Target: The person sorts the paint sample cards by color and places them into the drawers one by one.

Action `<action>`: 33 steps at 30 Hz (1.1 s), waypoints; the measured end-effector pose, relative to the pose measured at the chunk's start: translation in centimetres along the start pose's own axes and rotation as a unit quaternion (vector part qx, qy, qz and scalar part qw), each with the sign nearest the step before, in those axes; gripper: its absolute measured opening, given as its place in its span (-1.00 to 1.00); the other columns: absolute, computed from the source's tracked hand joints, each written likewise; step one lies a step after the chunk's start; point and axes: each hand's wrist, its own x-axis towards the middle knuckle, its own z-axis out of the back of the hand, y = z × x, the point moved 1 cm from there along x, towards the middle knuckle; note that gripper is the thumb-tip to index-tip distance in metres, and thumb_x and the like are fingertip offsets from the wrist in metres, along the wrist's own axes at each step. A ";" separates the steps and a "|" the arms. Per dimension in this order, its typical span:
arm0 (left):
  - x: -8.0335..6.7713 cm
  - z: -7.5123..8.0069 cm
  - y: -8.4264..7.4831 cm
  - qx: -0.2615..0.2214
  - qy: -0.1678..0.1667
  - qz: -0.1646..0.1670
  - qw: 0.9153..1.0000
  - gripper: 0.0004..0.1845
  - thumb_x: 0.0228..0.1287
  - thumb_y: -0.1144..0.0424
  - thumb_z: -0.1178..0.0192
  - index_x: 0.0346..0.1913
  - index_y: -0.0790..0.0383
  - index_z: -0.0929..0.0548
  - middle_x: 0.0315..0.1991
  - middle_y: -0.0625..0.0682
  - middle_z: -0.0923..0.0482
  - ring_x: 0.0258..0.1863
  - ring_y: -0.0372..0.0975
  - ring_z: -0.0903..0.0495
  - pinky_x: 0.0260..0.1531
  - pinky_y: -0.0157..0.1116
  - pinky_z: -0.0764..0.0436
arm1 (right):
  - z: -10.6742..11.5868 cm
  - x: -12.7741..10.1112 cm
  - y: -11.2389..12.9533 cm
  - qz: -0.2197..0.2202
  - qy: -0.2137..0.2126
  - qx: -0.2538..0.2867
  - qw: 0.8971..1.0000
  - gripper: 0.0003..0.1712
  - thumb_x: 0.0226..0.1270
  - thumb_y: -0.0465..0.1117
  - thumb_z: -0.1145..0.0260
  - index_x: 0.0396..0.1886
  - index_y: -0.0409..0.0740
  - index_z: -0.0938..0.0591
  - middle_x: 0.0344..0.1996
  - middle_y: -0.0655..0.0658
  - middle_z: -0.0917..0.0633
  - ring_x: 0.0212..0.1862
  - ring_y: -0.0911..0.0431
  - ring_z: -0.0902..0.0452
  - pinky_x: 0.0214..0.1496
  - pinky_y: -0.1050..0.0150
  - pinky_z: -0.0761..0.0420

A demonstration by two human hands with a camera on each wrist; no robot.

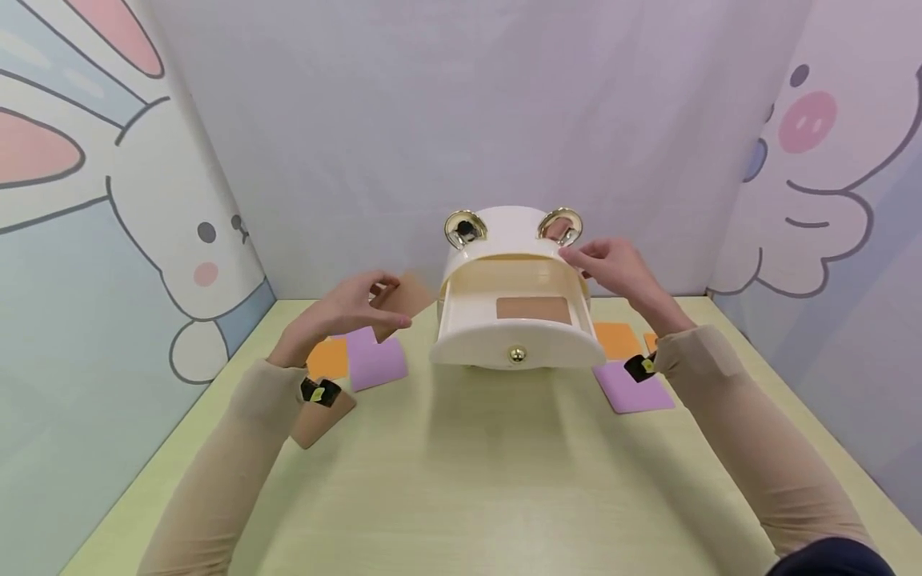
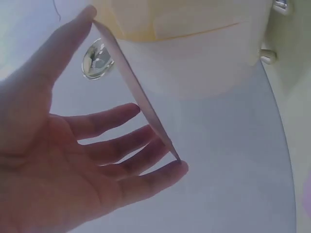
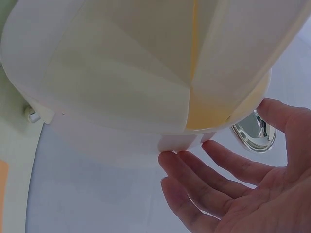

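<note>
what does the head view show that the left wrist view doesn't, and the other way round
Only the head view shows the right grip, the gold knob on the drawer and the orange cards. Only the left wrist view shows the palm of the left grip face-on. Both show the left grip holding a brown card near the white box, and a shiny round eye.

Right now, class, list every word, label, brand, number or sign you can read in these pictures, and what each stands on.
Readable text: none in any view.
Black left-wrist device: yellow-green patch, too small to tell whether it bears writing.
Black right-wrist device: the same.
White drawer unit: no lettering seen.
Tan card in the left hand: no lettering seen.
</note>
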 end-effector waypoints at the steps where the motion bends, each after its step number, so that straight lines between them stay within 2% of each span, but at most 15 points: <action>1: 0.0 0.2 -0.4 0.004 -0.001 -0.006 1.000 -0.18 0.05 -0.04 -0.43 0.32 0.23 -0.36 0.23 0.12 -0.43 0.19 -0.02 -0.39 0.17 -0.03 -0.48 | 0.0 0.0 0.0 0.000 0.000 0.000 1.000 -0.21 0.23 0.40 -0.15 0.02 -0.22 -0.65 -0.01 -0.29 -0.67 -0.03 -0.08 -0.56 -0.02 0.11 -0.51; 4: 0.1 0.6 -1.5 0.013 -0.001 -0.029 0.999 -0.21 0.05 -0.02 -0.43 0.31 0.20 -0.38 0.24 0.09 -0.43 0.16 -0.03 -0.42 0.13 -0.05 -0.51 | 0.0 0.0 0.1 0.002 -0.002 -0.001 1.000 -0.22 0.23 0.39 -0.16 0.01 -0.22 -0.66 -0.02 -0.29 -0.68 -0.05 -0.07 -0.57 -0.03 0.11 -0.51; 7: 0.4 1.0 -2.4 0.000 -0.002 -0.068 0.998 -0.27 0.06 0.04 -0.44 0.28 0.20 -0.43 0.25 0.07 -0.44 0.18 -0.04 -0.43 0.18 -0.05 -0.50 | 0.1 0.1 0.0 0.004 -0.003 -0.004 1.000 -0.23 0.24 0.38 -0.15 0.00 -0.22 -0.67 -0.03 -0.28 -0.69 -0.06 -0.07 -0.57 -0.03 0.12 -0.50; 11: 0.7 1.2 -3.7 -0.013 -0.003 -0.121 0.993 -0.36 0.05 0.10 -0.45 0.21 0.19 -0.50 0.20 0.04 -0.49 0.18 -0.09 -0.44 0.25 -0.05 -0.47 | 0.1 0.1 0.0 0.004 -0.004 -0.004 1.000 -0.23 0.24 0.38 -0.16 0.00 -0.22 -0.67 -0.03 -0.28 -0.69 -0.06 -0.06 -0.57 -0.04 0.13 -0.49; 13: 0.9 1.2 -4.4 -0.012 -0.002 -0.137 0.991 -0.39 0.04 0.11 -0.46 0.18 0.16 -0.53 0.15 0.02 -0.53 0.15 -0.12 -0.46 0.26 -0.07 -0.46 | 0.1 0.1 0.0 0.003 -0.005 -0.005 1.000 -0.23 0.24 0.39 -0.16 0.00 -0.22 -0.66 -0.03 -0.28 -0.69 -0.06 -0.07 -0.57 -0.04 0.13 -0.49; 20: 1.6 0.8 -6.8 0.004 0.011 -0.152 0.988 -0.41 -0.01 0.00 -0.47 0.12 0.00 -0.55 0.09 -0.12 -0.53 0.18 -0.25 -0.45 0.33 -0.18 -0.38 | 0.2 0.1 0.0 -0.001 0.003 0.001 1.000 -0.21 0.23 0.40 -0.15 0.04 -0.22 -0.64 0.03 -0.28 -0.65 -0.01 -0.08 -0.56 0.02 0.07 -0.52; 28: 2.6 0.2 -9.6 0.046 0.031 -0.176 0.983 -0.36 0.00 -0.04 -0.45 0.17 0.06 -0.53 0.16 -0.06 -0.52 0.22 -0.24 -0.42 0.30 -0.21 -0.37 | 0.3 0.0 0.0 -0.004 -0.002 -0.001 1.000 -0.20 0.22 0.41 -0.15 0.02 -0.21 -0.65 0.02 -0.27 -0.66 -0.03 -0.06 -0.56 -0.06 0.17 -0.50; 33: 3.0 -0.3 -10.5 0.058 0.045 -0.182 0.980 -0.35 -0.01 -0.06 -0.45 0.17 0.06 -0.53 0.15 -0.05 -0.53 0.17 -0.24 -0.44 0.24 -0.23 -0.41 | 0.2 -0.2 0.0 -0.004 -0.005 -0.004 1.000 -0.21 0.23 0.40 -0.15 0.01 -0.22 -0.65 -0.01 -0.28 -0.66 -0.05 -0.05 -0.55 -0.12 0.22 -0.48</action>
